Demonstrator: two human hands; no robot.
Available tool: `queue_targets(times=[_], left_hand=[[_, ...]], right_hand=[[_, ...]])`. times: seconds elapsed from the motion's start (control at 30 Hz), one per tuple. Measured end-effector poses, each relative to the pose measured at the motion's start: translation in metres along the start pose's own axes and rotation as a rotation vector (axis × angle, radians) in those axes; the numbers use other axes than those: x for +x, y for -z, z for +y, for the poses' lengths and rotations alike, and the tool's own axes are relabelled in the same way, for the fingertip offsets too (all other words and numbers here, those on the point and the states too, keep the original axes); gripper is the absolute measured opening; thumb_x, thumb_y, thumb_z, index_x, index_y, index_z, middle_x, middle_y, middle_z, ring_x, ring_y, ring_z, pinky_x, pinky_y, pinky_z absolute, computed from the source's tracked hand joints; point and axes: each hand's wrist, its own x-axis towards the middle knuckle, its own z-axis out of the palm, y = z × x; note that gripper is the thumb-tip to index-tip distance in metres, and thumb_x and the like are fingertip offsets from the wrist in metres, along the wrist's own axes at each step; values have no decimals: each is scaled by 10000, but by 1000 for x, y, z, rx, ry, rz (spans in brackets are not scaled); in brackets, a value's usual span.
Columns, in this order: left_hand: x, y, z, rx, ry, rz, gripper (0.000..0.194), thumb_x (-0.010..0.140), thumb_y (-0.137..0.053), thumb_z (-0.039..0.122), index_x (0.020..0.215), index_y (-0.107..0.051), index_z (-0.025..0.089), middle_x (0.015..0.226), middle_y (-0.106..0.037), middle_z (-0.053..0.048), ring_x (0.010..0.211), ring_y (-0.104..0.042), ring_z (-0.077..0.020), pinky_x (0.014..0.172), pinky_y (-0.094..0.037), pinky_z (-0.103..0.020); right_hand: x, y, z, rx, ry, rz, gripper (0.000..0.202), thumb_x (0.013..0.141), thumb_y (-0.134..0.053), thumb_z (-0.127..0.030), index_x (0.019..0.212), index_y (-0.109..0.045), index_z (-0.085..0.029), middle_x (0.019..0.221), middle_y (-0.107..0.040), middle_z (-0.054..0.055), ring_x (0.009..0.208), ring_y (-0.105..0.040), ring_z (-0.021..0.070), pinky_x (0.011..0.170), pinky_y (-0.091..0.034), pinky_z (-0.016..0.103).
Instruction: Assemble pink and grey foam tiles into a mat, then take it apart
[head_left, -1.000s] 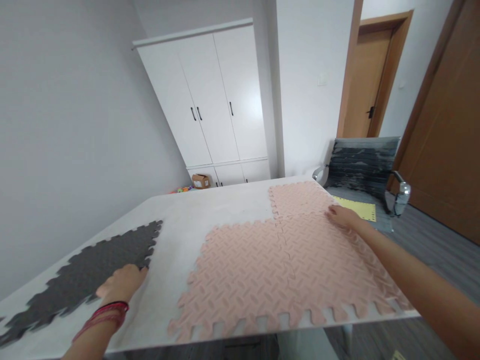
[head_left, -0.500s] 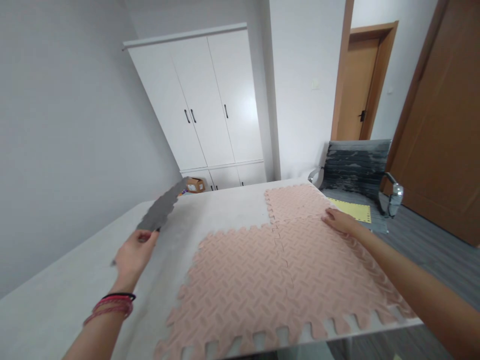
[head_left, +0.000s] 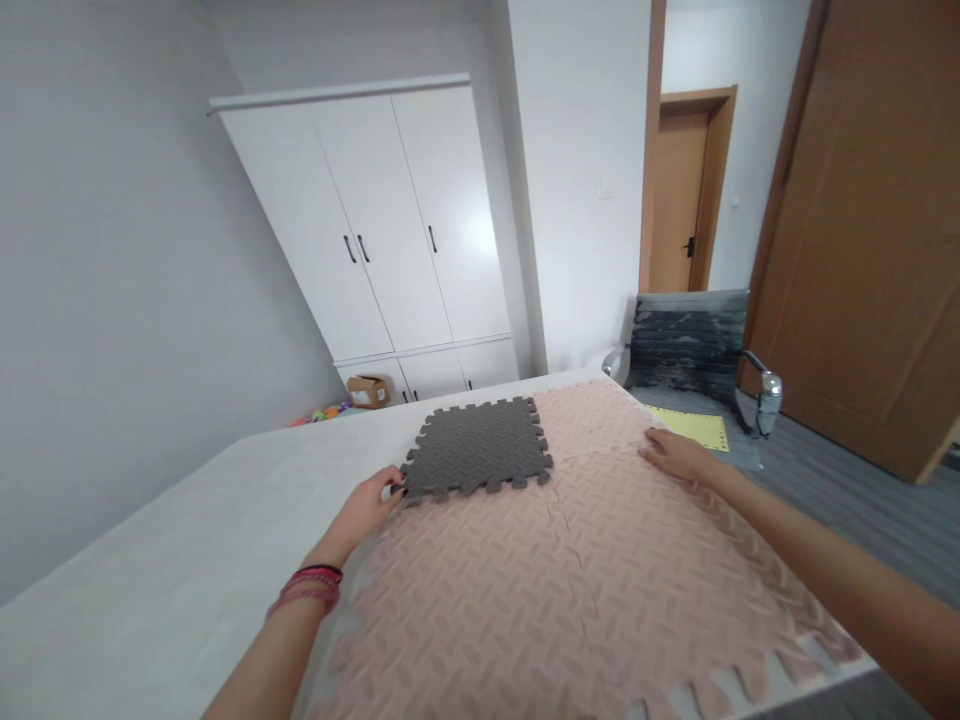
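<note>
My left hand pinches the near left corner of a dark grey foam tile with toothed edges. That tile lies behind the near left pink tile and beside the far pink tile, its edges overlapping theirs slightly. Pink tiles are joined along wavy seams, with another pink tile at the near right. My right hand rests on the right edge of the pink tiles, near the seam between the far and near right ones, fingers spread. Red and black bands circle my left wrist.
The white table extends to the left. Beyond its right side stands a dark chair with a yellow sheet on its seat. A cardboard box and colourful items are behind the table, before a white cabinet.
My left hand has moved right and brought the grey tile from a raised, tilted position down flat beside the pink tiles. My right hand stays at their edge. The view has shifted slightly.
</note>
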Motion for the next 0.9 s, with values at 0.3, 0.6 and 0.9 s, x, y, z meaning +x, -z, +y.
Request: queue_targets(times=[0.3, 0.6, 0.9], left_hand=[[-3, -17, -30, -8, 61, 9, 217, 749, -410, 309, 908, -529, 221, 940, -651, -19, 926, -601, -202, 881, -442, -311], [-18, -21, -35, -32, 29, -6, 453, 792, -416, 325, 1190, -538, 147, 1277, -577, -100, 1184, -529, -208, 1064, -355, -324], [-24, -19, -22, 46, 71, 2, 388, 837, -401, 307, 1158, -567, 166, 1200, -582, -97, 1064, -589, -215, 961, -447, -343]], right_hand=[[5, -3, 2, -69, 1, 8, 616, 876, -375, -557, 1310, -478, -131, 1367, -474, 166, 1205, -494, 294, 977, -397, 398], [29, 35, -56, -189, 44, -6, 465, 882, -420, -457, 1218, -570, -172, 1231, -596, 141, 1046, -598, 278, 856, -451, 372], [25, 11, -215, 112, 461, -31, 368, 821, -559, -426, 1109, -584, -199, 1045, -647, 68, 889, -609, 202, 750, -415, 276]])
